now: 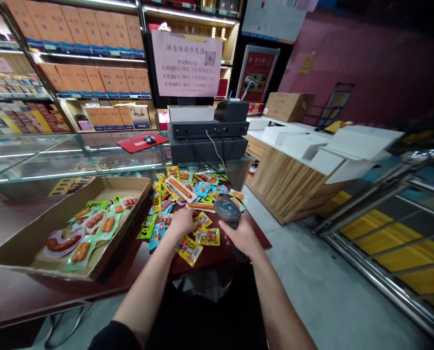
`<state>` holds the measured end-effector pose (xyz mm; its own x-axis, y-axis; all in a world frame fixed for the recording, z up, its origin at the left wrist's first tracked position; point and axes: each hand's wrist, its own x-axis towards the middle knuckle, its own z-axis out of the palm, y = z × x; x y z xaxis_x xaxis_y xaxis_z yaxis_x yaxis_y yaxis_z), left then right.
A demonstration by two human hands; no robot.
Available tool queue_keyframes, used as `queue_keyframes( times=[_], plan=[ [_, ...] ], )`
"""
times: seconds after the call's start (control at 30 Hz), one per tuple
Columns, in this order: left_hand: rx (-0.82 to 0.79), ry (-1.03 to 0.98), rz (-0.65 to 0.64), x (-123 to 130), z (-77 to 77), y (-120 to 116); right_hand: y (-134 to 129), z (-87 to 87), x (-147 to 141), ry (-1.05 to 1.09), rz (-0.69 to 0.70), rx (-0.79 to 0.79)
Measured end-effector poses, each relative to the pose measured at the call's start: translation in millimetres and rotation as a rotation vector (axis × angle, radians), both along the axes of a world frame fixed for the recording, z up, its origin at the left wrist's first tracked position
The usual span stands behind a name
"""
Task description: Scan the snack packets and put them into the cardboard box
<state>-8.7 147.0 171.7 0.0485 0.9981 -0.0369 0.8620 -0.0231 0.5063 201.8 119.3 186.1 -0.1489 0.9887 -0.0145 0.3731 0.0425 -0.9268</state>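
Observation:
A dark handheld barcode scanner [227, 210] is gripped upright in my right hand [243, 237], its head tilted over the right side of a pile of snack packets. My left hand [183, 222] reaches into the front of that pile, fingers curled at the edge of a yellow snack packet [203, 220]; the fingertips are partly hidden. More yellow packets [207, 236] lie between my hands and in front of them. Behind are wrapped sausages, such as a long one [181, 188], and blue packets [202, 188]. A green packet [147, 226] lies left of my left hand.
An open cardboard tray [23, 260] with several sausage packs stands on the dark red table [129, 265] at left. Behind the pile are a glass counter [81, 146] and a black register unit [209, 146]. A metal railing [370, 257] stands at right.

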Motion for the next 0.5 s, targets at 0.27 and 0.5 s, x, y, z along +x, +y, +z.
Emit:
queue_keyframes(
  times=[0.27, 0.5],
  plan=[
    [0.03, -0.181, 0.095, -13.0, -12.4, 10.5, -0.4, -10.2, -1.6, 0.015, 0.001, 0.044],
    [0.238, -0.638, 0.249, -48.8, -16.5, 10.1, -4.9, -6.9, -22.2, 0.014, 0.023, 0.186]
  ],
)
